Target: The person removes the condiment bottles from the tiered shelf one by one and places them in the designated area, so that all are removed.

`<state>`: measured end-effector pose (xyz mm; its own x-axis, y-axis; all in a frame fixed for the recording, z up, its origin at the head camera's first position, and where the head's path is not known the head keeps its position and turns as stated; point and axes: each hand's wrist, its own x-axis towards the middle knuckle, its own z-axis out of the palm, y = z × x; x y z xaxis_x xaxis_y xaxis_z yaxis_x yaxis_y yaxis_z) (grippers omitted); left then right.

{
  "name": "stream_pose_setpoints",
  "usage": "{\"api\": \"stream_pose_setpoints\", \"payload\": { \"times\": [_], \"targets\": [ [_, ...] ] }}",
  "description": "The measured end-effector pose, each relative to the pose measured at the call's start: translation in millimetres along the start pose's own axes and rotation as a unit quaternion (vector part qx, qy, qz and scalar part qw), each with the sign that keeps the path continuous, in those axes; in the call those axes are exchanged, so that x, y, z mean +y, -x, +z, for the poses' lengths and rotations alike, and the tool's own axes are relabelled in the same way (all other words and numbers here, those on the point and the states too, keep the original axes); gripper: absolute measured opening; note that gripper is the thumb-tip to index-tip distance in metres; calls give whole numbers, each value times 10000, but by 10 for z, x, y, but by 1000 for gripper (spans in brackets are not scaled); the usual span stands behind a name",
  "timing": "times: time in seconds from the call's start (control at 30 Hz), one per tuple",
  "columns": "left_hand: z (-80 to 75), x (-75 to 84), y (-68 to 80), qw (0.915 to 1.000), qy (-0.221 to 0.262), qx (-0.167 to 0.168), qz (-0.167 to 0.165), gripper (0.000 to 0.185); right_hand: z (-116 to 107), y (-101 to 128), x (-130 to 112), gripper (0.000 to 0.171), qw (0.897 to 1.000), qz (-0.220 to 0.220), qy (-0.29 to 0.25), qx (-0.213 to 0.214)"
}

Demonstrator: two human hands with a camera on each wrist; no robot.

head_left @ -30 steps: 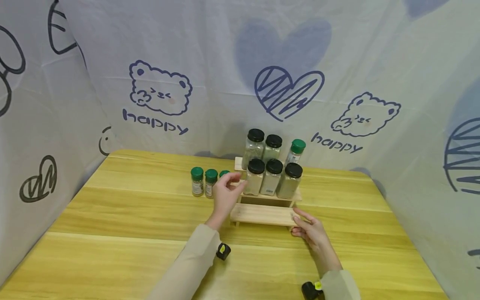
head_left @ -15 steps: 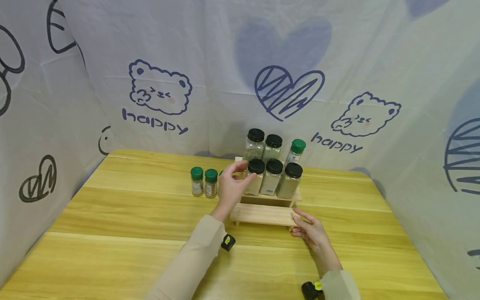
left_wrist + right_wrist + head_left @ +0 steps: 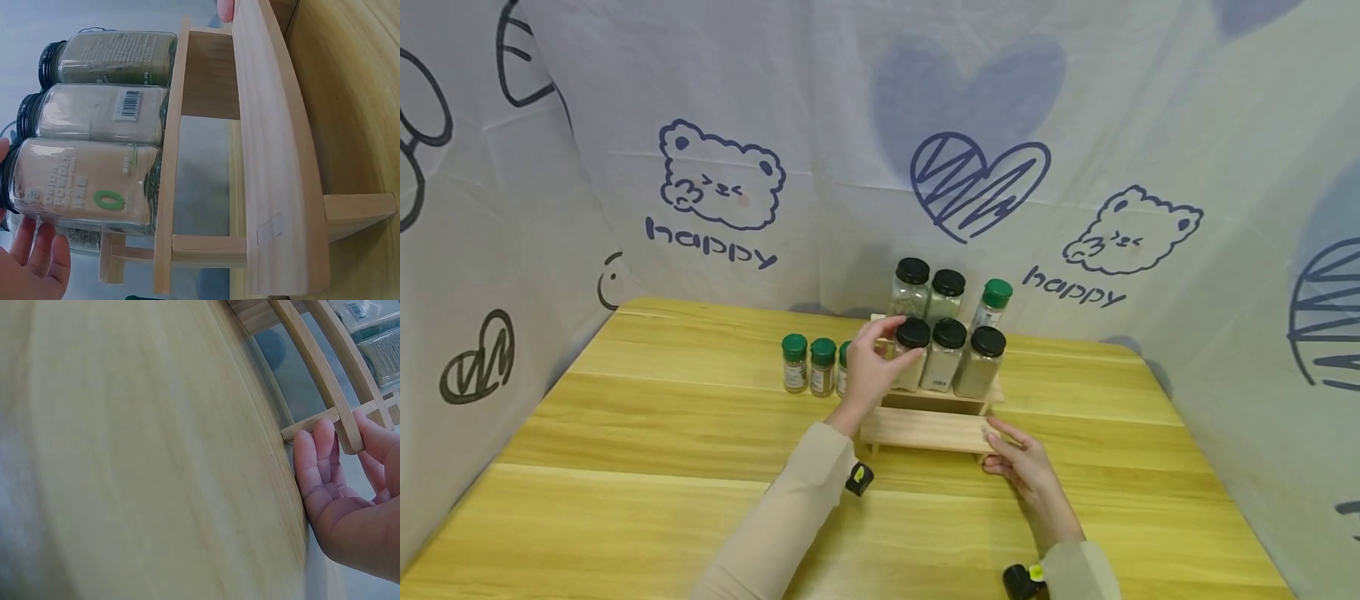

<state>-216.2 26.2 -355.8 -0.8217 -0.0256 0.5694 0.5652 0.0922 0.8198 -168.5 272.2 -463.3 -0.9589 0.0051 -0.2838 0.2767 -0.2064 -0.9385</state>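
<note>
A tiered wooden spice rack (image 3: 928, 429) stands on the table. My left hand (image 3: 868, 375) is at the leftmost jar (image 3: 84, 181) on its middle tier, a square glass spice jar of pale powder with a black lid. Thumb and index finger curve around its top, and in the left wrist view the other fingers (image 3: 42, 247) lie along its side. With my right hand (image 3: 1030, 467) I grip the right end of the lowest shelf board, fingers (image 3: 306, 456) under it and thumb above. Beside the held jar stand two similar jars (image 3: 943, 362).
On the top tier are two black-lidded jars (image 3: 910, 292) and a green-capped bottle (image 3: 990, 308). Several small green-capped bottles (image 3: 795, 364) stand on the table (image 3: 685, 417) left of the rack. A printed white cloth (image 3: 842, 167) hangs behind.
My left hand has moved right and slightly up, from left of the rack to around the leftmost middle-tier jar. The right hand stays on the bottom shelf.
</note>
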Motion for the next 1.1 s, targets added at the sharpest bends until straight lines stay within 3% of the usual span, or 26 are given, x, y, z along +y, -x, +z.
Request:
{"api": "stream_pose_setpoints", "payload": {
  "times": [0.2, 0.47, 0.9, 1.1],
  "targets": [
    [51, -291, -20, 9997, -202, -150, 8, 45, 7, 8, -3, 40, 10000, 0, 53, 25],
    [57, -333, -23, 9987, -396, -290, -114, 49, -6, -5, -2, 37, 10000, 0, -9, -6],
    [28, -350, -15, 9964, -613, -551, 208, 53, -4, -5, -14, 48, 10000, -13, 53, -56],
    [19, -345, 7, 9971, -358, -652, 135, 52, -5, -5, -10, 47, 10000, -6, 40, -55]
  ]
}}
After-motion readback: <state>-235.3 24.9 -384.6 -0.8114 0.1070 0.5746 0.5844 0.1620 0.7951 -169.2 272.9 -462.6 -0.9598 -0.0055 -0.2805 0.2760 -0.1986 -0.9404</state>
